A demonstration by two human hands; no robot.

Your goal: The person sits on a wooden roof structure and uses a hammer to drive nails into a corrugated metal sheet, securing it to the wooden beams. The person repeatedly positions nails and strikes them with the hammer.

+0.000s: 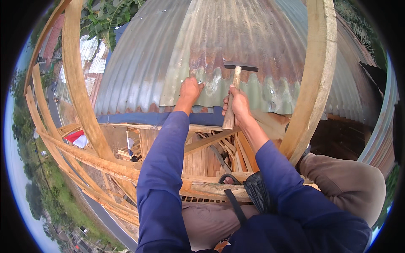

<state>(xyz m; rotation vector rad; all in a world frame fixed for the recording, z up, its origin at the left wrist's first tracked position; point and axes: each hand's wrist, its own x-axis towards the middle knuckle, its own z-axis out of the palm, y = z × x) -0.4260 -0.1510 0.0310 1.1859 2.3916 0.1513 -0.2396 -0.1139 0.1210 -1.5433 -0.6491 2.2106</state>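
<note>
Listing first what we hold: one hammer with a dark metal head and a pale wooden handle point(236, 80), its head to the far end, its handle running back past the sheet's near edge. Our right hand point(238, 102) has its fingers wrapped around the handle; whether the head touches the metal below, we cannot tell. Our left hand point(192, 90) lies to the left of the hammer, fingers bent down at the roofing; a small pale metallic piece point(200, 83) shows beside them, though we cannot tell whether they grasp it.

Item: a weathered grey-green corrugated metal sheet point(253, 90), rust-brown across its middle, wavy along its near edge, beneath both hands.

Item: a dark blue strip point(135, 118), under that near edge.

Items: two tall pale timber posts, one left point(76, 76), one right point(313, 80), flanking the roofing.

Item: a red-and-white cloth point(78, 138), at left among the framing.

Item: a crumpled black plastic bag point(257, 192), near, between our blue-sleeved arms.

Item: broad green leaves point(112, 19), far left.
</note>
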